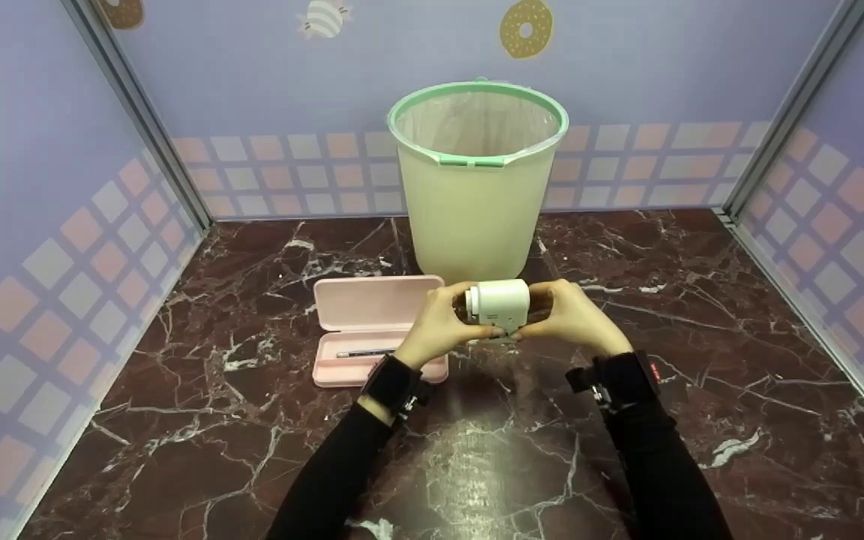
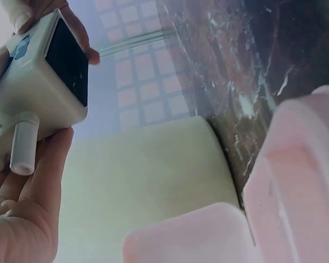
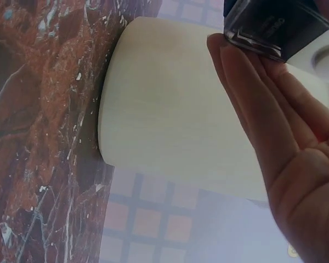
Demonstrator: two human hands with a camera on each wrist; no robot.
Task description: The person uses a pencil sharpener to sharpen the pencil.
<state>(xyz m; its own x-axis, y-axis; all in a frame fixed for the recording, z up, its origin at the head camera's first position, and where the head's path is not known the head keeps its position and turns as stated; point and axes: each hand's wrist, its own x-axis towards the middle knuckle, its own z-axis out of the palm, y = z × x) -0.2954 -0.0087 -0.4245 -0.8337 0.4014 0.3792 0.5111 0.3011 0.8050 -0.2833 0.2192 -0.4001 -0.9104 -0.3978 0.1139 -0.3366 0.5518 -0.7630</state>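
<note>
A white hand-crank pencil sharpener [image 1: 502, 304] is held up over the table between both hands. My left hand [image 1: 438, 324] grips its left side, thumb along the lower front. My right hand [image 1: 576, 321] holds the other side between thumb and fingers. In the left wrist view the crank handle [image 2: 24, 147] sticks out near the left palm, and a dark panel [image 2: 68, 60] covers one face. The right wrist view shows right-hand fingers [image 3: 257, 104] reaching the edge of the dark, glossy part [image 3: 274, 27]. What the dark part contains cannot be made out.
An open pink pencil case [image 1: 379, 304] lies behind the left wrist, with a pencil [image 1: 364, 352] in it. Beyond the hands stands a tall cream bin [image 1: 477, 217] with a green rim and plastic liner. Patterned panels [image 1: 289, 172] enclose the dark marbled table [image 1: 252, 450].
</note>
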